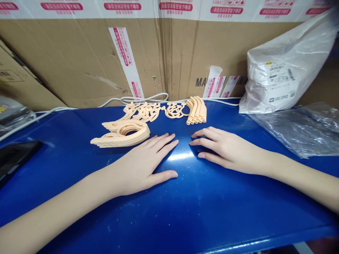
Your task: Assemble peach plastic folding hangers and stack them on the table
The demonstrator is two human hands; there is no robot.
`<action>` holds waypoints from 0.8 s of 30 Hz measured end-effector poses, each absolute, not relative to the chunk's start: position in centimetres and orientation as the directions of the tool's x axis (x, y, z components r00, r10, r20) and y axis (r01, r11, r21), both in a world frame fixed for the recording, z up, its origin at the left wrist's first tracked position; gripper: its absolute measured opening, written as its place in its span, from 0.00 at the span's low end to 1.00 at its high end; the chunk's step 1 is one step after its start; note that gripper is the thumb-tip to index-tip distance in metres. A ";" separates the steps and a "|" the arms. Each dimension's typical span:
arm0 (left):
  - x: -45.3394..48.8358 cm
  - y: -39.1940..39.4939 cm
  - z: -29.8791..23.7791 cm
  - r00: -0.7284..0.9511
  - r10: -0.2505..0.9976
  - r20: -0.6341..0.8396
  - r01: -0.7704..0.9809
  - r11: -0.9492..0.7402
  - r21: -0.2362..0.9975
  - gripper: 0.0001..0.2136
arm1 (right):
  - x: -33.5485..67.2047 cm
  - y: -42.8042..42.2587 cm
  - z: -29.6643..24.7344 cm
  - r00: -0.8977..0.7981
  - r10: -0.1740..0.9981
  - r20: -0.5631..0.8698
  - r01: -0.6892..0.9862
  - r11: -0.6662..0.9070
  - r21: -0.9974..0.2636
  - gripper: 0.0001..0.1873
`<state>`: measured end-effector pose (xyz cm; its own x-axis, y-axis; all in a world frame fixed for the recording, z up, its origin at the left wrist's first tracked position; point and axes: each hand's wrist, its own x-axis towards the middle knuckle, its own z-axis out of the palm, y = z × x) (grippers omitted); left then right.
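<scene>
My left hand [148,165] lies palm down on the blue table [169,211], its fingers stretched out and thumb apart, holding nothing. Just beyond its fingertips is a stack of flat beige curved pieces [137,135] with pointed ends. My right hand [222,148] rests on the table with fingers apart and slightly bent, also without anything in it. Ahead of that hand sits a bundle of beige curved rods [196,111]. Between stack and bundle, along the back, lie a heap of small wavy beige pieces [144,111] and a few thin beige loops [174,110].
Large cardboard boxes [87,63] wall off the back. A white cable [106,103] runs along their base. At right stand a white plastic mailing bag [286,67] and a crumpled clear plastic sheet [302,130]. A black flat device [18,158] lies at the left edge.
</scene>
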<state>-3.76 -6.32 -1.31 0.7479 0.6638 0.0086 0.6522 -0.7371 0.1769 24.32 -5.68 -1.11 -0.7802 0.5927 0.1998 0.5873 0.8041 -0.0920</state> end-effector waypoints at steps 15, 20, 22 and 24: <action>-3.8 -6.4 -0.6 0.762 0.648 -0.004 0.643 -0.755 0.125 0.35 | 27.8 0.2 -2.1 -0.388 0.827 0.407 0.822 0.510 -0.252 0.28; -3.8 -6.3 -0.6 0.769 0.639 0.011 0.635 -0.765 0.109 0.35 | 27.4 2.0 -1.4 -0.151 0.933 0.326 0.847 0.292 -0.445 0.27; -3.9 -6.2 -0.7 0.771 0.636 0.019 0.631 -0.768 0.108 0.35 | 27.2 3.0 -0.9 -0.113 0.956 0.273 0.870 0.227 -0.438 0.27; -3.9 -6.2 -0.8 0.774 0.633 0.030 0.627 -0.771 0.109 0.35 | 27.0 4.1 -0.6 -0.086 0.964 0.251 0.882 0.191 -0.431 0.27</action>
<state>-3.88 -6.18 -0.77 0.7736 0.6329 0.0305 0.6268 -0.7714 0.1094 26.98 4.15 -0.61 -0.0861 0.9641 0.2511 0.8817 0.1911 -0.4314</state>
